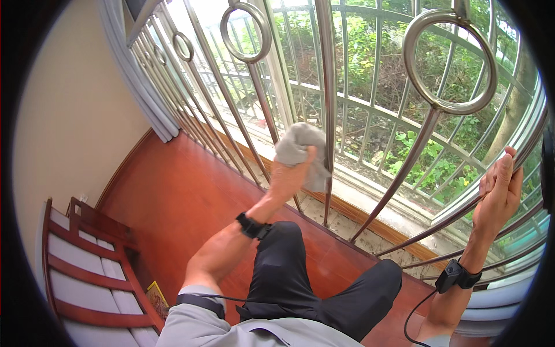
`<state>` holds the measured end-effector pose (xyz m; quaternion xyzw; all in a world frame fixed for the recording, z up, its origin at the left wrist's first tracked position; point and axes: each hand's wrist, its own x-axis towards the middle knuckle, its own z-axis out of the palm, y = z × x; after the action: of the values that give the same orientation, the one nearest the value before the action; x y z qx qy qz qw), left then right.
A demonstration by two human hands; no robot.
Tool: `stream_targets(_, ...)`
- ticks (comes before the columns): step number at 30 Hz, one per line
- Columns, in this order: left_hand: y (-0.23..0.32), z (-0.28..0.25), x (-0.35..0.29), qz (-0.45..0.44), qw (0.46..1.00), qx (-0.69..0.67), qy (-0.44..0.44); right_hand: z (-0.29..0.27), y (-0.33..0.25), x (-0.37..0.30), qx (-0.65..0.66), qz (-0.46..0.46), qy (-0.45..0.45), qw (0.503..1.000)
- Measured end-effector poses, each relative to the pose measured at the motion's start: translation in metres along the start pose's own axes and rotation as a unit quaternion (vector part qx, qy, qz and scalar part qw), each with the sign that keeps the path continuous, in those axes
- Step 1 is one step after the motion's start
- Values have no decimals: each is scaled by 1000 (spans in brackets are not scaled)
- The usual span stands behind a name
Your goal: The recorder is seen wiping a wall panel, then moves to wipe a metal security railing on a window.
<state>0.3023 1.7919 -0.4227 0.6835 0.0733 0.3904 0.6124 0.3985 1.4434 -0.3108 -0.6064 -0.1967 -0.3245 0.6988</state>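
A crumpled grey cloth (302, 141) is in my left hand (287, 176), which is closed around it. The cloth lies against an upright metal bar (329, 98) of the window railing, and part of it hangs down beside the bar. On the right, my right hand (499, 194) has its fingers wrapped round another railing bar (430, 232). Both wrists wear black straps, and the right one carries a small dark device (450, 276) with a cable.
Metal rings (411, 55) sit high in the railing. Behind it are a window ledge (370, 179), an outer grille and green plants. Reddish wooden floor (173, 191) spreads below. A slatted wooden bed frame (87, 274) stands at left, near a grey curtain (136, 75).
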Motion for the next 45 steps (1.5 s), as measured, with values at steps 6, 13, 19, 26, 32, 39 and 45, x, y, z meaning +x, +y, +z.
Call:
stream_targets(6, 5, -99, 35, -47, 994, -33, 95, -3, 6, 6, -7, -3, 8, 1000)
stream_targets(13, 49, -89, 114, -22, 967, -247, -54, -1, 6, 6, -4, -11, 13, 1000)
stream_targets(19, 31, -49, 130, 64, 982, -177, -11, 1, 2, 7, 5, 4, 19, 1000)
stream_targets(26, -37, -65, 84, -13, 999, -44, -21, 12, -9, -34, -198, -57, 34, 978)
stream_targets(32, -42, -58, 79, -36, 997, -58, -31, 42, -34, -104, -265, -215, -37, 939)
stream_targets(39, -48, -64, 77, -31, 998, -27, -57, 189, 17, -123, -154, -98, -194, 964)
stream_targets(45, -53, -69, 63, -92, 994, -6, -56, 254, 30, -94, 43, 85, -220, 971)
